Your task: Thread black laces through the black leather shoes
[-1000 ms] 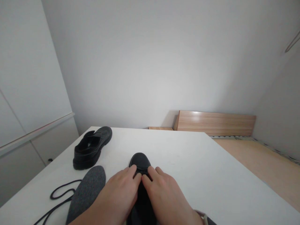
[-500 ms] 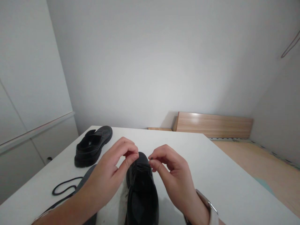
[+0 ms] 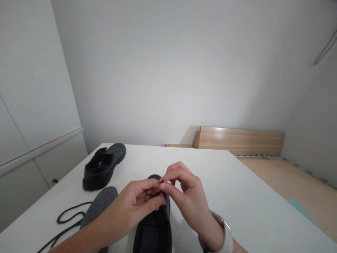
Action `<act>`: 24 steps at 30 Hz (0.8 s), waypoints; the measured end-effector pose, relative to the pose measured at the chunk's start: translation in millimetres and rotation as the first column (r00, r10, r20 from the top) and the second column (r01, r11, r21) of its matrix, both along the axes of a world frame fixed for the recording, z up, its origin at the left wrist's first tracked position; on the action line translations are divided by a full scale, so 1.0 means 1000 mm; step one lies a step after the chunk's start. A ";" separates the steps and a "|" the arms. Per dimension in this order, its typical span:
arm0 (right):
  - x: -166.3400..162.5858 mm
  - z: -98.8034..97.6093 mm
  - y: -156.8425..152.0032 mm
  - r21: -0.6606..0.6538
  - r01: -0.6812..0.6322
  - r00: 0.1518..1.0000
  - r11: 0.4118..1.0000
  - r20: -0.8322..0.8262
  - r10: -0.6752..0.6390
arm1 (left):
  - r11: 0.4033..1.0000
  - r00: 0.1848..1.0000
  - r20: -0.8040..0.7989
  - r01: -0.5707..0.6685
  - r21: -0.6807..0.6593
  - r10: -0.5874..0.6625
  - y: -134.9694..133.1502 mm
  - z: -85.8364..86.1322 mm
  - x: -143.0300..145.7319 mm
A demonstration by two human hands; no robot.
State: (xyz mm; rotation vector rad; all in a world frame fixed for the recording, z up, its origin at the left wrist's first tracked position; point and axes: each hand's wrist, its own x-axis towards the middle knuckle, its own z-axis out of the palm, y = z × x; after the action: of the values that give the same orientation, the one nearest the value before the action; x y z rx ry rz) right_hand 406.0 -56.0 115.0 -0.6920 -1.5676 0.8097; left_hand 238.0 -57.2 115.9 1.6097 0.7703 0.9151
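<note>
A black shoe (image 3: 154, 230) stands in front of me, its opening toward me and its toe pointing away. My left hand (image 3: 137, 207) lies across its upper, thumb and fingers curled round the edge near the lacing area; its fingertips partly hide what they grip. Above that spot my right hand (image 3: 184, 196) is closed in a pinch on a small dark tip (image 3: 162, 181), which looks like the end of a shoelace. The fingertips of both hands nearly meet. A watch is on the right wrist.
A second black shoe (image 3: 104, 167) stands at the table's far left. Nearer, a grey insole (image 3: 101, 203) lies partly under my left forearm, beside a looped black shoelace (image 3: 70, 212). Beyond the white table (image 3: 237, 196) are a wooden headboard (image 3: 239, 138) and bed base.
My hands have come together over the shoe; the right moved left, and the left lowered with its fingers reaching right across the upper. More of the insole shows.
</note>
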 end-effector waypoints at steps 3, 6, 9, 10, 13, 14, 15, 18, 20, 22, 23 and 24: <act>0.000 -0.001 -0.001 -0.075 -0.078 0.997 0.994 -0.004 0.078 | 0.995 0.998 -0.011 0.062 -0.077 -0.063 -0.001 -0.004 -0.003; 0.002 -0.005 0.000 -0.161 -0.092 0.996 0.983 -0.015 0.091 | 0.992 0.995 -0.019 0.091 -0.086 -0.093 0.001 -0.004 -0.008; 0.006 -0.011 0.003 -0.246 -0.105 0.994 0.963 -0.003 0.107 | 0.995 0.991 -0.117 0.073 0.065 -0.065 -0.001 -0.001 -0.014; 0.007 -0.013 0.003 -0.268 -0.131 0.990 0.955 0.019 0.142 | 0.982 0.985 -0.173 0.049 0.184 -0.016 -0.003 -0.001 -0.015; 0.009 -0.016 0.002 -0.298 -0.195 0.960 0.934 0.135 0.244 | 0.757 0.935 -0.262 -0.009 0.654 0.238 -0.010 0.000 -0.017; 0.009 -0.017 0.002 -0.304 -0.218 0.948 0.927 0.159 0.275 | 0.623 0.913 -0.245 -0.013 0.782 0.327 -0.012 -0.001 -0.017; 0.008 -0.017 0.001 -0.309 -0.242 0.939 0.920 0.164 0.302 | 0.486 0.890 -0.218 -0.004 0.874 0.400 -0.015 -0.002 -0.017; 0.006 -0.018 -0.001 -0.329 -0.281 0.938 0.901 0.102 0.330 | 0.214 0.855 -0.158 0.056 0.975 0.495 -0.018 -0.006 -0.016; 0.006 -0.020 -0.001 -0.361 -0.276 0.951 0.891 0.030 0.306 | 0.191 0.853 -0.159 0.072 0.979 0.496 -0.018 -0.010 -0.016; 0.006 -0.023 -0.001 -0.416 -0.301 0.951 0.858 -0.063 0.303 | 0.218 0.860 -0.133 0.026 0.976 0.493 -0.016 -0.015 -0.016; 0.006 -0.024 -0.001 -0.444 -0.322 0.946 0.836 -0.107 0.307 | 0.242 0.866 -0.108 -0.016 0.970 0.489 -0.016 -0.017 -0.016; 0.006 -0.025 -0.001 -0.466 -0.340 0.940 0.817 -0.143 0.309 | 0.270 0.872 -0.085 -0.056 0.961 0.483 -0.015 -0.020 -0.016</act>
State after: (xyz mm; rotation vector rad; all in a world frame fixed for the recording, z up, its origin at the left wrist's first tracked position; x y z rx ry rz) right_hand 412.1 -57.4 90.2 -0.7524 -1.4533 1.5049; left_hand 221.9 -72.2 95.7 2.8579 0.8239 1.5271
